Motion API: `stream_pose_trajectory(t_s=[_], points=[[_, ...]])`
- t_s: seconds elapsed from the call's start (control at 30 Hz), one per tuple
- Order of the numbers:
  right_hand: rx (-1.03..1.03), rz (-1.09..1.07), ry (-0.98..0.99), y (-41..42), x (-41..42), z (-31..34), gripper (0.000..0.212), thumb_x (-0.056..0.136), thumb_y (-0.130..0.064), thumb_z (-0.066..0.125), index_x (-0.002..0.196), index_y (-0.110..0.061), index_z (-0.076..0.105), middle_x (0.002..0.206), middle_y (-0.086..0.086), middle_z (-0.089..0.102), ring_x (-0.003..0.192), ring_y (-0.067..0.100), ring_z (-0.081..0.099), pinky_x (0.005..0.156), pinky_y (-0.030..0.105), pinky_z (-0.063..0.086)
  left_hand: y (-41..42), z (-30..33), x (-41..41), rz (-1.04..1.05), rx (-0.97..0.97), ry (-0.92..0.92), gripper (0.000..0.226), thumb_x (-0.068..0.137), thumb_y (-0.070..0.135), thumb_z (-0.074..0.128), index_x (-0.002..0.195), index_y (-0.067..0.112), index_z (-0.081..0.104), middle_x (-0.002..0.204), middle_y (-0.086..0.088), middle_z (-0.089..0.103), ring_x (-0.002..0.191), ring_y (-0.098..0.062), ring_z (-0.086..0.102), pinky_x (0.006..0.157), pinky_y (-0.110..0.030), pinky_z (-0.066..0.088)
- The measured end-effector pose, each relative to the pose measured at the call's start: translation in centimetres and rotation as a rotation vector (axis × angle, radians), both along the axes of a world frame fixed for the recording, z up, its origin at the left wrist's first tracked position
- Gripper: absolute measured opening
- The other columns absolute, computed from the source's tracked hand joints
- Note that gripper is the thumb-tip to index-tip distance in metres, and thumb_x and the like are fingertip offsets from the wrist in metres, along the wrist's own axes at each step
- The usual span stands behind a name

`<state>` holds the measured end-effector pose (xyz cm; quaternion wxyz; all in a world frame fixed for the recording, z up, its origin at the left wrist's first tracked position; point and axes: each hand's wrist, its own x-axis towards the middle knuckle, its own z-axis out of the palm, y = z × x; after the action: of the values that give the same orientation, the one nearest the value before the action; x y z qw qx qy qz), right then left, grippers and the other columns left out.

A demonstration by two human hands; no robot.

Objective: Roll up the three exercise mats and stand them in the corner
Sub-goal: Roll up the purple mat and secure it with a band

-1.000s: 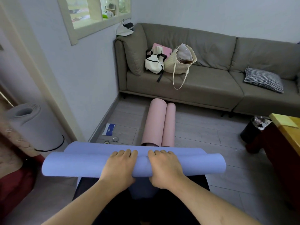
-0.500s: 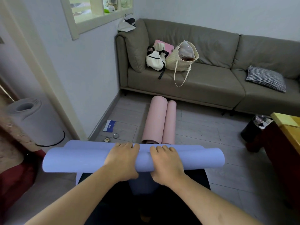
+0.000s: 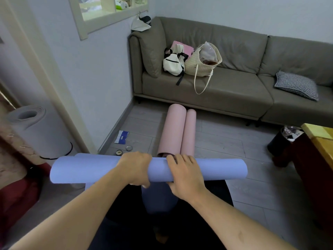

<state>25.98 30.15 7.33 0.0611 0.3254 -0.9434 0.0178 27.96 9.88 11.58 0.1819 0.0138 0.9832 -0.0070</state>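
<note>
The long lavender-blue foam exercise mat (image 3: 207, 170) lies crosswise on the grey plank floor (image 3: 225, 141) right in front of the person, most of it now wound into a thick roll. Over the last second the left hand (image 3: 134, 168) has gone from lying flat on top to curling down over the roll, fingers hooked round the far side and thumb tucked beneath. The right hand (image 3: 185, 175) stays flatter, its fingers spread and pressing on the roll just beside the other. The roll has also crept a little nearer the pink one ahead.

I'd say the left is re-gripping to tighten the last turns, so this mat looks close to finished; a strip of it still trails underneath towards the person's knees.

A rolled pink mat (image 3: 173, 130) lies on the floor near the olive sofa (image 3: 234, 94), not yet upright. A pale grey rolled mat (image 3: 34, 130) already stands by the doorway at the far left edge of the floor.
</note>
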Motion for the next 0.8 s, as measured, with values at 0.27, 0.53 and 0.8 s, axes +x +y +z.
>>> stream_pose_trajectory(t_s=[0.27, 0.53, 0.8], points=[[0.082, -0.007, -0.101, -1.3, -1.1, 1.9, 0.051, 0.072, -0.025, 0.079, 0.118, -0.019, 0.056, 0.107, 0.000, 0.064, 0.096, 0.026, 0.061, 0.077, 0.035, 0.033, 0.4, -5.0, 3.2, 0.001, -0.146, 0.483, 0.072, 0.045, 0.030, 0.091, 0.109, 0.016, 0.062, 0.096, -0.005, 0.064, 0.087, -0.029, 0.065, 0.093, -0.051, 0.050], [0.029, 0.009, -0.017, -0.7, -0.6, 0.8, 0.068, 0.066, -0.032, 0.084, 0.124, -0.016, 0.052, 0.110, 0.005, 0.059, 0.097, 0.028, 0.056, 0.090, 0.039, 0.047, -0.2, -0.5, 0.0, 0.011, -0.054, 0.132, 0.043, 0.071, 0.040, 0.075, 0.106, 0.030, 0.053, 0.098, 0.008, 0.066, 0.084, -0.019, 0.063, 0.071, -0.030, 0.046], [0.110, -0.071, -0.046, -1.7, -2.1, 0.9, 0.059, 0.064, -0.027, 0.086, 0.113, -0.018, 0.056, 0.094, 0.004, 0.065, 0.086, 0.029, 0.061, 0.077, 0.040, 0.042, -0.6, -1.4, -0.6, -0.017, -0.057, 0.210, 0.057, 0.067, 0.049, 0.076, 0.113, 0.028, 0.051, 0.108, 0.006, 0.062, 0.097, -0.020, 0.063, 0.078, -0.032, 0.041]])
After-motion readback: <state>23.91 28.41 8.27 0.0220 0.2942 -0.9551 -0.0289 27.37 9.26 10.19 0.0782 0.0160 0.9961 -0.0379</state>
